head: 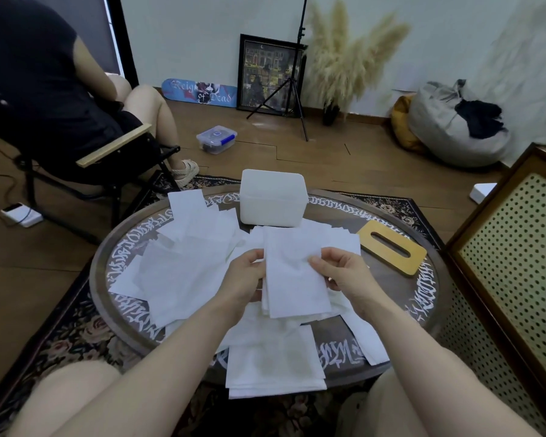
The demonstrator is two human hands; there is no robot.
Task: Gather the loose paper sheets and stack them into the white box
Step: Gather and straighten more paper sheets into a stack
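Note:
Both my hands hold a small stack of white paper sheets (292,279) above the middle of the round table (429,298). My left hand (245,280) grips the stack's left edge. My right hand (339,272) pinches its right edge, thumb on top. Several more loose sheets (186,263) lie spread over the table's left half, and another pile (275,364) hangs over the near edge. The white box (273,197) stands upright at the far side of the table, apart from my hands.
A wooden lid with a slot (391,247) lies on the table right of the box. A seated person on a folding chair (114,152) is at the far left. A perforated cabinet (517,263) stands close on the right.

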